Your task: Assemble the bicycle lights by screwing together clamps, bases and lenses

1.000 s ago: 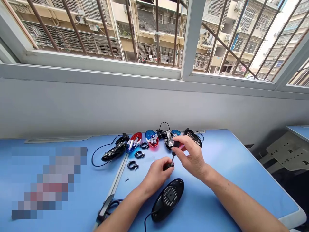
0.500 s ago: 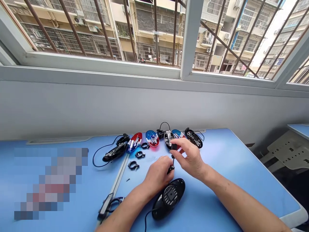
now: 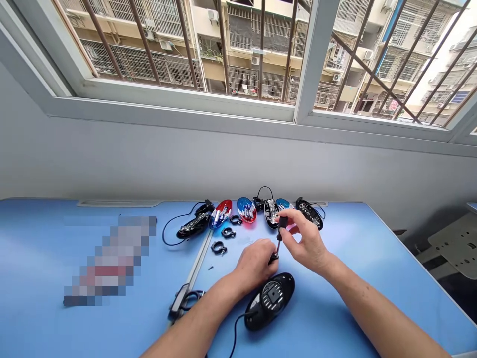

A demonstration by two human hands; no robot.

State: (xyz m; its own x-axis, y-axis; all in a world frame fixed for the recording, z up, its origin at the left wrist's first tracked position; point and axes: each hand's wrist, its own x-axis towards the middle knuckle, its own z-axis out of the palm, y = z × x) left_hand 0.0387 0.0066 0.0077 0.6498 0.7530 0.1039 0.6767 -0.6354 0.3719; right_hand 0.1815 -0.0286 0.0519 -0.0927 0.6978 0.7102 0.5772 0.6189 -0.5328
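Observation:
My right hand [image 3: 307,243] grips the black handle of a screwdriver [image 3: 282,226] between thumb and fingers. Its metal shaft points down to a small black clamp [image 3: 274,257], which my left hand [image 3: 256,259] holds closed in its fingers. Most of this clamp is hidden by the left hand. Just below the hands lies a black oval bike light housing [image 3: 286,286] with a round slotted base facing up and a cable trailing from it. To the left are several black ring clamps [image 3: 218,247] and a small dark screw [image 3: 210,268].
Along the back lie red-and-blue oval shells with batteries [image 3: 246,210] and opened black housings with cables [image 3: 194,226]. A black part with a ring [image 3: 179,303] rests by my left forearm. A pixelated item [image 3: 115,258] lies left. Wall and barred window stand behind the blue table [image 3: 335,318].
The view has shifted, so everything sits further right. The screwdriver stays on the clamp, its handle now more visible and leaning slightly. My right fingers have changed their hold on it.

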